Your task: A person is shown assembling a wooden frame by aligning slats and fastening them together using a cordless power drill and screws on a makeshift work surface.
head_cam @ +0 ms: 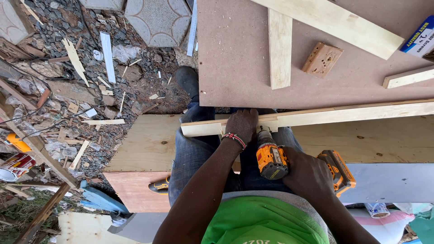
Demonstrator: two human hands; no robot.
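We've got our left hand (242, 126) pressed flat on the stiff, light wood strip (316, 116); right hand (307, 174) wrapped round the hefty orange drill (271, 158), bit probably touching; grip its handle.

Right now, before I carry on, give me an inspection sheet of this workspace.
Surface: brown board used as a bench top, with a plywood panel below it.
Job's things: long pale wood strip along the board's near edge; orange cordless drill pointed at it.
Clutter: two loose wood battens, a small drilled wood block, a blue and white box at the right edge.
Grippers: left hand presses on the strip; right hand grips the drill.
Cables: thin dark wires across the rubble at left.
Surroundings: stony ground strewn with wood offcuts, a patterned paving tile, a paint tin.
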